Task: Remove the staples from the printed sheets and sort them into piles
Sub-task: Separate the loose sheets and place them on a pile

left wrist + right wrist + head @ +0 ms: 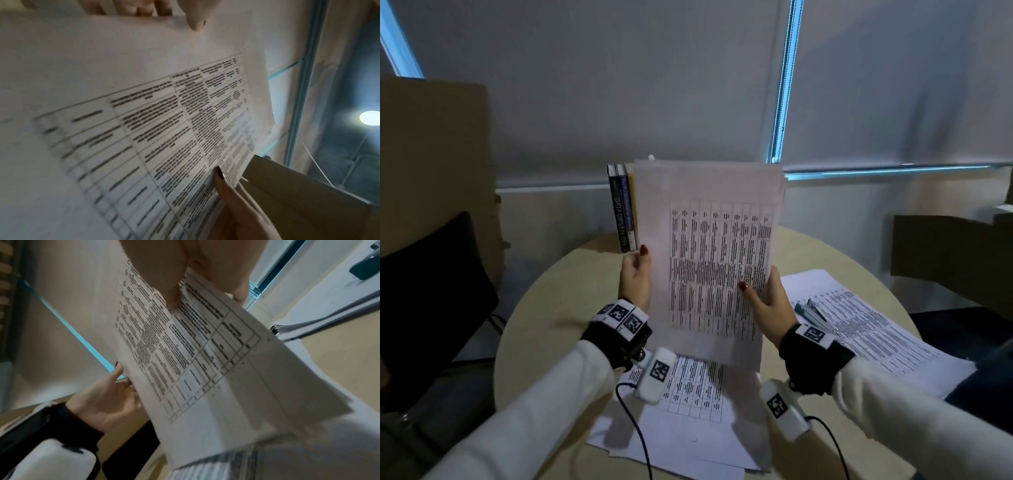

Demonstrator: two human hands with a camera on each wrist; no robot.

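Note:
I hold a set of printed sheets (709,260) upright above the round table, with its table of text facing me. My left hand (636,275) pinches the left edge, thumb in front and fingers behind. My right hand (762,296) pinches the lower right edge the same way. In the left wrist view the sheets (144,113) fill the frame, with my left hand (144,9) at the top. From the right wrist the sheets (205,361) run between my right hand (185,272) and my left hand (102,402). No staple is visible.
A pile of printed sheets (688,404) lies on the beige table (558,308) just below my hands. A second pile (876,329) lies at the right with a blue-grey stapler-like tool (813,313) on it. Books (623,209) stand behind. Cardboard boxes (945,253) flank the table.

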